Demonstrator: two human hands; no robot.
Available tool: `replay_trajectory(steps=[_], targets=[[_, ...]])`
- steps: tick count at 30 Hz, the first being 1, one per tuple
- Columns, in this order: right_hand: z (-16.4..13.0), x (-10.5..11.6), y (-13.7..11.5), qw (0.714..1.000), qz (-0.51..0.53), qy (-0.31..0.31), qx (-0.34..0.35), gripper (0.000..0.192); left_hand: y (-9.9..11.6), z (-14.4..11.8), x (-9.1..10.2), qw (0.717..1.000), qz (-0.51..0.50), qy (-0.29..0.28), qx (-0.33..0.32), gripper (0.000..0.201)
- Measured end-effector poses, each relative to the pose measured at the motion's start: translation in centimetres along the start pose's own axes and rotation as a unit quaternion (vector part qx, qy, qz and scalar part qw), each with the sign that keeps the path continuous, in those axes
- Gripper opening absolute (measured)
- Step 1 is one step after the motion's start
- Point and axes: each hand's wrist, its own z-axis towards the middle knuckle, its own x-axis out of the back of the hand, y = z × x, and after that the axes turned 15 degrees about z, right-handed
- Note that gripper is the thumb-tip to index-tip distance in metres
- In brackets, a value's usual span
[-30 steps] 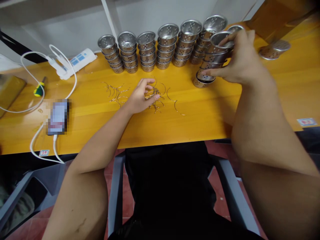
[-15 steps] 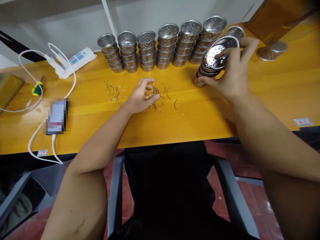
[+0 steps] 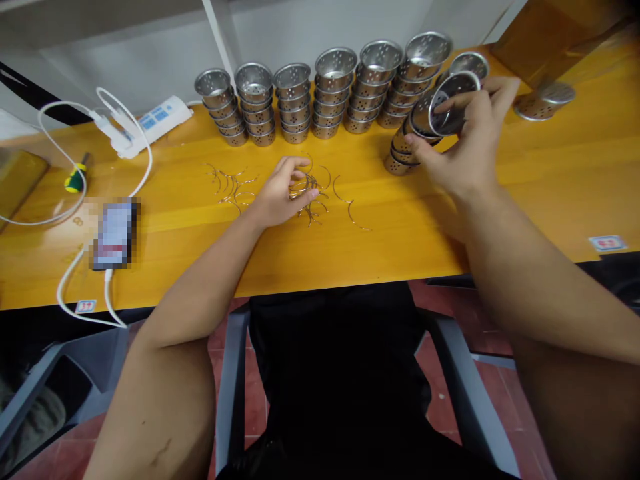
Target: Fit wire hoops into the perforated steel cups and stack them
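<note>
Right hand point(image 3: 467, 157) grips the top cup point(image 3: 447, 107) of a leaning stack point(image 3: 407, 143), far right on the counter point(image 3: 550, 173), cup tipped on its side. Left hand point(image 3: 280, 193) rests mid-counter, fingers pinching at the wire clips point(image 3: 313, 193). Row of cup stacks point(image 3: 310, 100) along the far edge. Phone point(image 3: 115, 233) near left.

Bare forearms, no sleeves, no rings or watch; black clothing below.

Silver perforated cups point(image 3: 295, 100) on yellow-orange wooden table point(image 3: 400, 227); white cable point(image 3: 75, 160), green-yellow screwdriver point(image 3: 76, 175)
</note>
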Motion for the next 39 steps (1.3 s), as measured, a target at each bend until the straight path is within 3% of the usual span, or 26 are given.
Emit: replay_trajectory(steps=[3,8,12,23,26,34,37,39], targets=[[0.3,0.5,-1.0,0.998,-0.019,-0.004,0.063,0.051,0.1,0.0,0.1,1.0,0.007,-0.003,0.01,0.06],[1.0,1.3,-1.2,0.996,-0.023,-0.049,0.064,0.049,0.4,0.0,0.2,1.0,0.008,-0.004,0.009,0.059],[1.0,1.2,-0.9,0.995,0.017,-0.04,0.091,0.05,0.5,-0.1,0.4,1.0,0.007,-0.008,0.004,0.056],[1.5,1.5,-0.9,0.997,0.013,-0.046,0.06,0.078,0.3,-0.1,0.4,1.0,-0.007,-0.003,-0.01,0.055],[1.5,1.5,-1.4,0.998,0.003,-0.045,0.048,0.074,0.4,-0.1,0.6,1.0,-0.007,-0.007,-0.011,0.053],[1.5,1.7,-1.7,0.991,-0.006,-0.032,0.129,0.043,0.4,-0.1,0.6,1.0,-0.011,-0.003,-0.018,0.05],[1.6,2.2,-2.4,0.986,0.015,0.002,0.167,0.054,0.4,-0.1,0.6,1.0,-0.009,0.0,-0.02,0.049],[1.4,2.7,-3.7,0.993,0.037,0.051,0.095,0.067,0.5,-0.1,0.7,1.0,-0.004,-0.002,-0.019,0.049]])
